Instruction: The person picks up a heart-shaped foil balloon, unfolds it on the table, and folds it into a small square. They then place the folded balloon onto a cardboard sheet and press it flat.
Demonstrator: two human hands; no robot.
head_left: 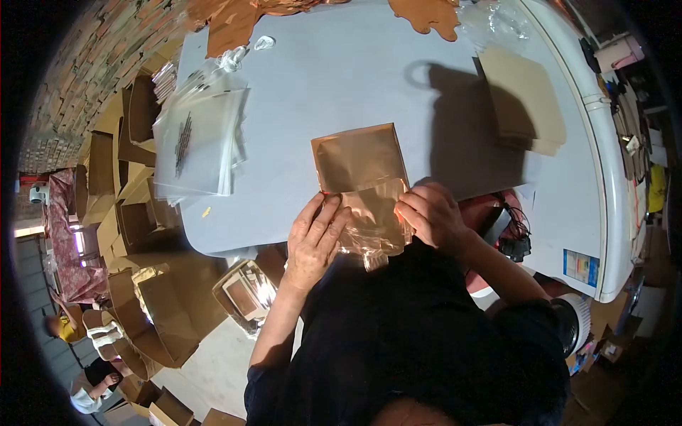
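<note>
A flat copper-coloured square packet [360, 157] lies on the pale table in front of me, tilted slightly. Its near part is loose, shiny clear plastic [371, 220] that crumples over the table edge toward my body. My left hand [312, 238] pinches the left side of this plastic between thumb and fingers. On the opposite side, my right hand [432, 216] grips the right edge with curled fingers. A small orange-red bit shows by the right fingertips; I cannot make out what it is.
Clear plastic bags [202, 142] are stacked at the table's left. Brown sheets [526, 99] lie at the right, and copper-coloured material [426, 15] at the far edge. Open cardboard boxes [167, 305] crowd the floor at left. Two people are partly visible at the lower left.
</note>
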